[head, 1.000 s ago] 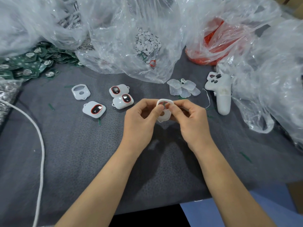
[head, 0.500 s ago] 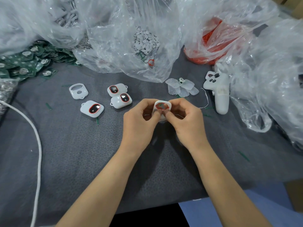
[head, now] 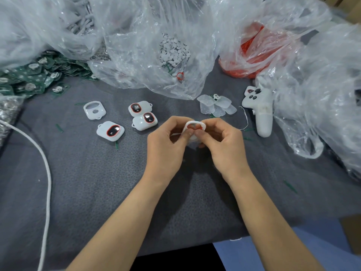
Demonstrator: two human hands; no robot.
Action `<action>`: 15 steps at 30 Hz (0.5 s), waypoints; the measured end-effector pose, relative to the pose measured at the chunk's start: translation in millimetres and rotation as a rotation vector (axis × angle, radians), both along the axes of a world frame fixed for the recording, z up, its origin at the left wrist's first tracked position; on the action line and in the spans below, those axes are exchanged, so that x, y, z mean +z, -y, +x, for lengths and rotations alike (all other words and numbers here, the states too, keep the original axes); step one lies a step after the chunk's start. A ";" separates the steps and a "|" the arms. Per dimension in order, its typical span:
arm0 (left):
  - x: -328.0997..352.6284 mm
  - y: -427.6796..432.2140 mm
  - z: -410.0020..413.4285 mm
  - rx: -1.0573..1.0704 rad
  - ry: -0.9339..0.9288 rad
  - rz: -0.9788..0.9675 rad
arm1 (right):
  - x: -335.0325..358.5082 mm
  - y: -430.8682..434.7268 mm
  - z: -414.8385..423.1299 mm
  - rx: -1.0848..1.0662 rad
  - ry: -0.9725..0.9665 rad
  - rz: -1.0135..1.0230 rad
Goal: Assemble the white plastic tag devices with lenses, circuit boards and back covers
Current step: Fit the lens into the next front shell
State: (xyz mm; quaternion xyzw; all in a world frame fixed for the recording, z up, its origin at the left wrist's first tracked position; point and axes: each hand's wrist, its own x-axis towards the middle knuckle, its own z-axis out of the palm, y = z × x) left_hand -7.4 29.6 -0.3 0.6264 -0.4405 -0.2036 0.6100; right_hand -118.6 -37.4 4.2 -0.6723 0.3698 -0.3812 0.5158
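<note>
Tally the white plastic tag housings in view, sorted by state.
White plastic tag housings with red-ringed lenses, on the grey mat: 3
Empty white plastic tag housing on the mat: 1
Hand-held white plastic tag housing, pinched by left hand and right hand: 1
Total: 5

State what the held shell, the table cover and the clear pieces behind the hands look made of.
The held shell: white moulded plastic, smooth and faintly glossy. The table cover: dark grey fabric or felt, matte, mottled. The clear pieces: probably frosted translucent plastic.
</note>
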 end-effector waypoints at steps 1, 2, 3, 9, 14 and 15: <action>0.7 0.0 -0.4 -0.005 0.038 -0.041 | -0.1 -0.1 0.0 -0.009 0.023 0.002; 0.5 -0.4 -1.3 -0.010 0.100 -0.082 | 0.3 0.4 -0.9 -0.020 0.052 0.012; -0.4 -0.8 -2.7 -0.026 0.160 -0.113 | 1.3 1.5 -1.9 -0.025 0.109 0.045; -1.7 -5.3 -9.0 -0.213 -0.100 -0.091 | 6.2 3.5 -2.2 0.119 0.497 0.373; -0.5 -3.7 -6.1 -0.029 -0.028 -0.092 | 8.2 5.1 -4.8 0.176 0.500 0.537; -0.8 -3.8 -5.6 0.002 0.052 -0.102 | 8.5 4.4 -3.8 0.181 0.483 0.511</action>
